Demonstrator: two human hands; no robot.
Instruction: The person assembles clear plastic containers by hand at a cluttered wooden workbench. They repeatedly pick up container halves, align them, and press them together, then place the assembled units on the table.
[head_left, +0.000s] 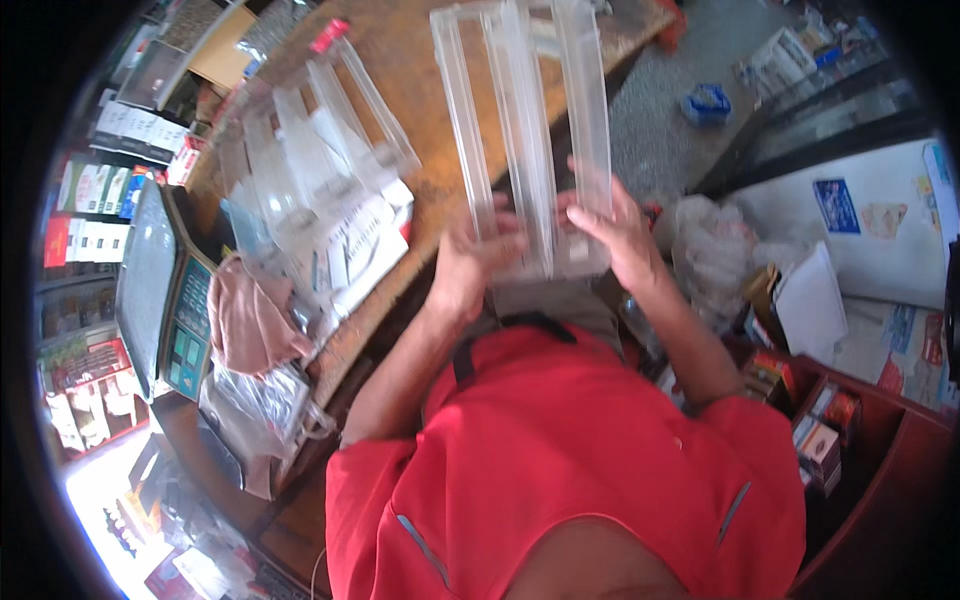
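Just in front of the body, at the near edge of the table (430, 80), the left hand (463, 262) and right hand (622, 235) grip the near end of a clear tray (520, 110), fingers curled around its two sides, its far end reaching over the wood. On the table's left, a cloth (250, 312), a scale (150, 285), papers (365, 245) and more trays (290, 145) crowd the surface; right of it are a drawer (905, 480) of small boxes (820, 440), a plastic bag (712, 240) and, farther off, a blue packet (707, 104).
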